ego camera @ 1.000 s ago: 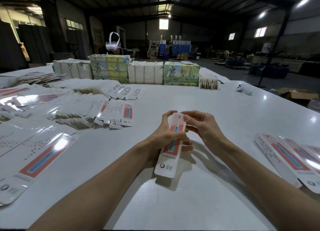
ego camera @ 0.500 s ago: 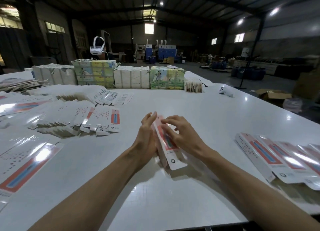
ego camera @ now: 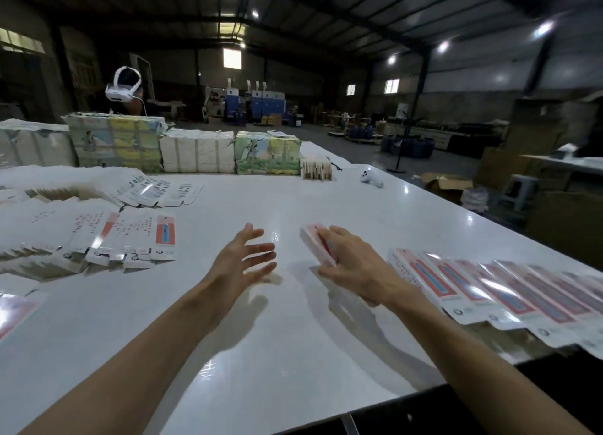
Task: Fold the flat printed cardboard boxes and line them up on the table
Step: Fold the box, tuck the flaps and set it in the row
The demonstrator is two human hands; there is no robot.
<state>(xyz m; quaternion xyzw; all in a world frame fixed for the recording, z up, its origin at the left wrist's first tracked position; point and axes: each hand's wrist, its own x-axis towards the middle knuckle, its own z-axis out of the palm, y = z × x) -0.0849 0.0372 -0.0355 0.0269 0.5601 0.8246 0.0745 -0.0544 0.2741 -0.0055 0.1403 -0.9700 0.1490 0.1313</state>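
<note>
One folded box [ego camera: 316, 244] sits in the right hand [ego camera: 354, 264] grip; left hand [ego camera: 243, 264] spread, holding nothing.

Flat blanks [ego camera: 130, 238] fanned on table [ego camera: 293, 353] left, folded boxes [ego camera: 489, 287] lined right, bundled stacks [ego camera: 195, 150] behind.

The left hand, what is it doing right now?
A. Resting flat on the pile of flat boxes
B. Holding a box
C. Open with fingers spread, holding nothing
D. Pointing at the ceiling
C. The left hand is open with fingers spread above the table and holds nothing, while the right hand is the one gripping the folded box.
</note>
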